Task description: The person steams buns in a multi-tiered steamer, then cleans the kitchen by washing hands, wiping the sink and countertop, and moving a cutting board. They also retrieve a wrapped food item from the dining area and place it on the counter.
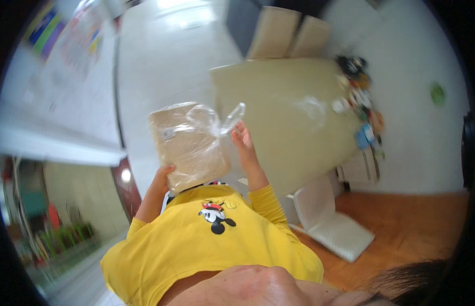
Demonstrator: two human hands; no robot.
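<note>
A flat, rectangular beige package [191, 149] is held in front of my yellow top. Clear plastic wraps it, and a small pale label shows on its upper left part. My left hand [164, 176] grips the package's lower left edge, with the thumb on top. Clear plastic handle loops [234, 115] stick up from a gathered, knot-like spot at the package's right side. Close beside these loops is my right hand [243, 139], its fingers raised and bent. Whether they pinch the plastic cannot be made out.
To the right stands a dining table [275, 126] with a yellowish top, cluttered along its wall side with several small items [362, 103]. Pale chairs [275, 32] stand at its far end, and a white chair [337, 229] at its near right. A white curtain-like surface [61, 126] fills the left.
</note>
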